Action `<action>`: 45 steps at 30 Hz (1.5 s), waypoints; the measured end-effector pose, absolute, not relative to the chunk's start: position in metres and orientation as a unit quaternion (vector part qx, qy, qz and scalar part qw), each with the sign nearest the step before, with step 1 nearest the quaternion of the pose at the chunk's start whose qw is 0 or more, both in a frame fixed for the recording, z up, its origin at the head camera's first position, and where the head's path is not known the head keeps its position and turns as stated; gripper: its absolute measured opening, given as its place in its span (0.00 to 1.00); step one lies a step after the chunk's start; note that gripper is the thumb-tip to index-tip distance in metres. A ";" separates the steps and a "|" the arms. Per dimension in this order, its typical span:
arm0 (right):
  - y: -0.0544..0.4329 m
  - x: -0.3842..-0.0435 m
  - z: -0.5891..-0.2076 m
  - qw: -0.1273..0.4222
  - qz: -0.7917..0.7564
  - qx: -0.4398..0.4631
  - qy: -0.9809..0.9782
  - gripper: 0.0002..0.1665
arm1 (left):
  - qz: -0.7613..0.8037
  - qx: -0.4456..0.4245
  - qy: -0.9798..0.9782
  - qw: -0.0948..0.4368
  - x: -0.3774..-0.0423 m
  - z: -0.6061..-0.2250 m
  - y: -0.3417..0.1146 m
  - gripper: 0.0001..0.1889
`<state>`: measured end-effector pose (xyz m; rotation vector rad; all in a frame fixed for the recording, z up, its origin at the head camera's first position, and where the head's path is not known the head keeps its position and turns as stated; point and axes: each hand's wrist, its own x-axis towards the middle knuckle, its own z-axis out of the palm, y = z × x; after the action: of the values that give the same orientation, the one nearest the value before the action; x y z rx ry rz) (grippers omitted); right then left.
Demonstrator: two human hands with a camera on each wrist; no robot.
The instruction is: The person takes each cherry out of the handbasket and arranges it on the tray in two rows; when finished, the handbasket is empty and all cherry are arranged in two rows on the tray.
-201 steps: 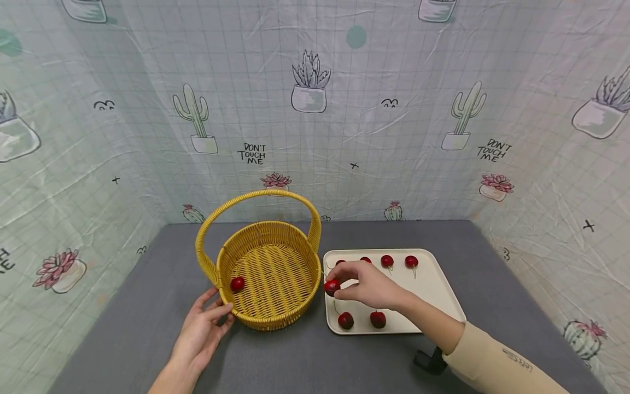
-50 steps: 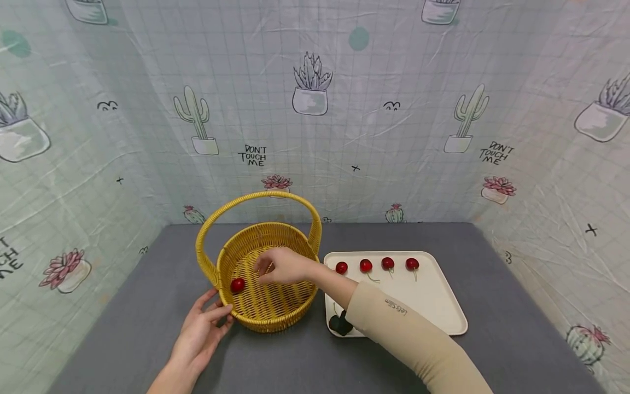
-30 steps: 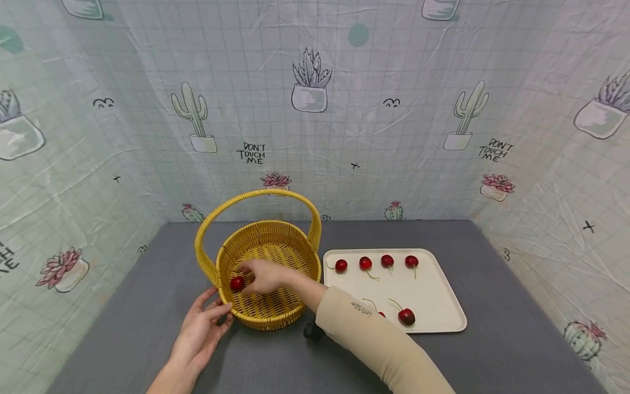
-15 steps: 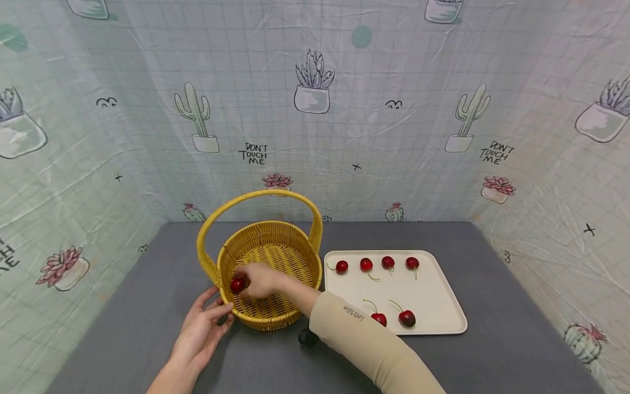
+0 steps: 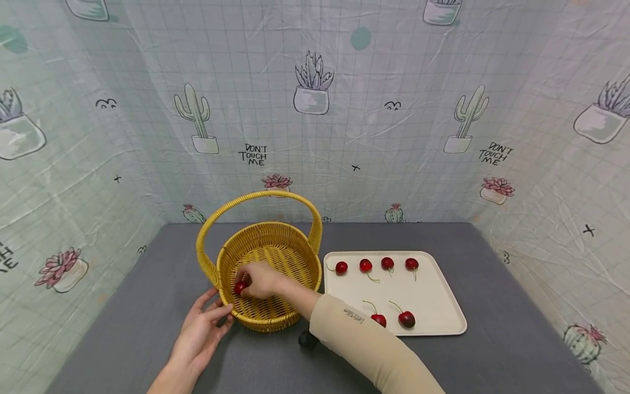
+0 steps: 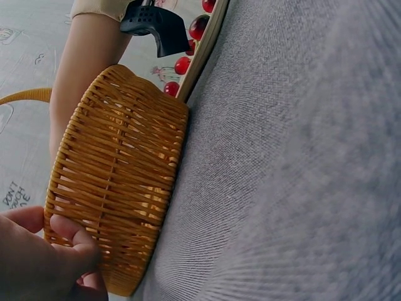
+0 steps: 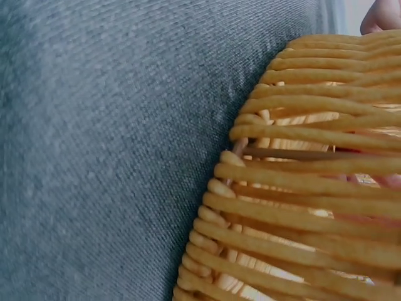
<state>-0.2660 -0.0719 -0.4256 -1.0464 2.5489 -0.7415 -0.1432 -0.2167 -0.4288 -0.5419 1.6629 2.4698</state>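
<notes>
A round yellow wicker basket (image 5: 295,241) with a tall arched handle stands on the grey table. Thumb and bent fingers of my left hand (image 5: 197,331) grip its near left side, below the handle's base; the left wrist view shows those fingers (image 6: 72,232) against the woven wall. My right hand (image 5: 261,280) reaches down inside the basket. Between its thumb and curled fingers it pinches a dark red cherry (image 5: 240,288) at the left inner side, partly covered by the fingers. Through the weave, the right wrist view gives only slivers of that hand.
Right of the basket lies a cream tray (image 5: 438,309) with several stemmed cherries, among them a back-row cherry (image 5: 366,266) and a front cherry (image 5: 406,319). My right sleeve (image 5: 359,339) crosses its front left corner and hides part of it. A black wrist camera (image 5: 308,340) hangs below that forearm.
My right hand has gone from holding a cherry over the tray to inside the basket. Lately its fingers have closed round the cherry there, which has shifted slightly right and nearer. My left hand has stayed put.
</notes>
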 end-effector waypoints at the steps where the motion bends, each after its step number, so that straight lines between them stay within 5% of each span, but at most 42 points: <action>1: -0.071 -0.266 -0.425 0.143 -0.257 -0.364 0.884 0.15 | 0.814 -0.179 0.549 0.058 -0.143 -0.429 -0.217 0.35; 45: 0.041 -0.227 -0.370 0.121 -0.321 -0.413 0.843 0.15 | 0.821 -0.183 0.537 0.054 -0.141 -0.430 -0.217 0.34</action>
<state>-0.2271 0.0409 -0.3698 -1.2074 2.4624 -0.9388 -0.1415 -0.2171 -0.4302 -0.5565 1.6329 2.4962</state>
